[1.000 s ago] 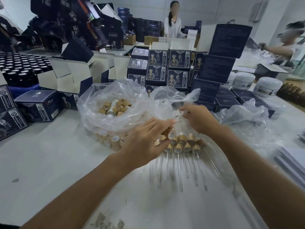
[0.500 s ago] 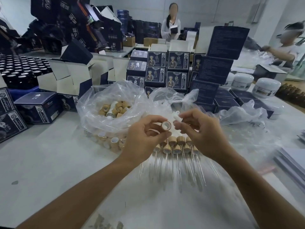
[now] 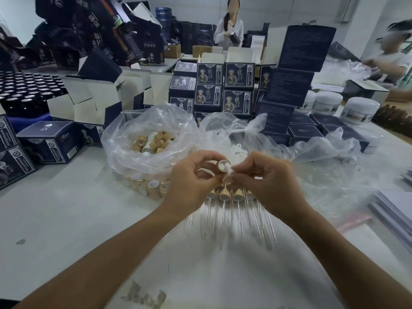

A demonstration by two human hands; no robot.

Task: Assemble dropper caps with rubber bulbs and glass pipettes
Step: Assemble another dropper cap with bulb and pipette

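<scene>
Head view: above a row of finished droppers [image 3: 229, 197] on the table [image 3: 66, 219], the left hand [image 3: 189, 184] pinches one tan dropper cap [image 3: 223, 165], its open end facing the right hand [image 3: 265, 181], which pinches one white rubber bulb [image 3: 229, 170] at that opening. Pushing the bulb in squarely while the cap is held steady should seat it evenly. Behind the row sit two clear bags: one of caps [image 3: 151, 143], one of bulbs [image 3: 234, 139]. At least four droppers show; hands hide others
</scene>
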